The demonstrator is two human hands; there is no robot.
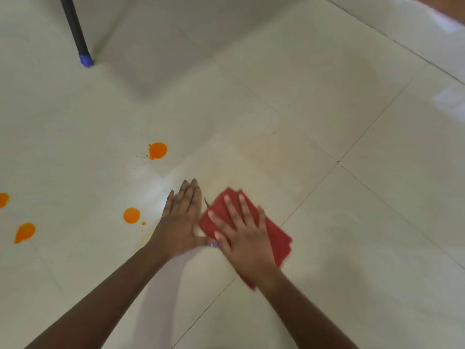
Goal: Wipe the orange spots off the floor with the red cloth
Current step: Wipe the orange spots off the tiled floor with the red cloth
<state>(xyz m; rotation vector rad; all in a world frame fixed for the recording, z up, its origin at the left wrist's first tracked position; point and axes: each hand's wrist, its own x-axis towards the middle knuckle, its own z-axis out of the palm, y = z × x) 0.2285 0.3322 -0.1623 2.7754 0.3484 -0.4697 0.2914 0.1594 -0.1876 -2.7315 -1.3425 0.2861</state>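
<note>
Right hand point(245, 238) flat on red cloth point(276, 238) | long axis upper-left to lower-right

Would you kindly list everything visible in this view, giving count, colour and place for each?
orange spots: four large, orange, on the floor left of the hands; one cut off at the left edge; small specks beside some
red cloth: one, red, folded flat on the floor, lower centre
pole: one, dark with a blue tip, top left, its tip on the floor
floor: pale glossy tiles, filling the view
left hand: one, flat on the floor beside the cloth
right hand: one, spread flat on top of the cloth
</note>
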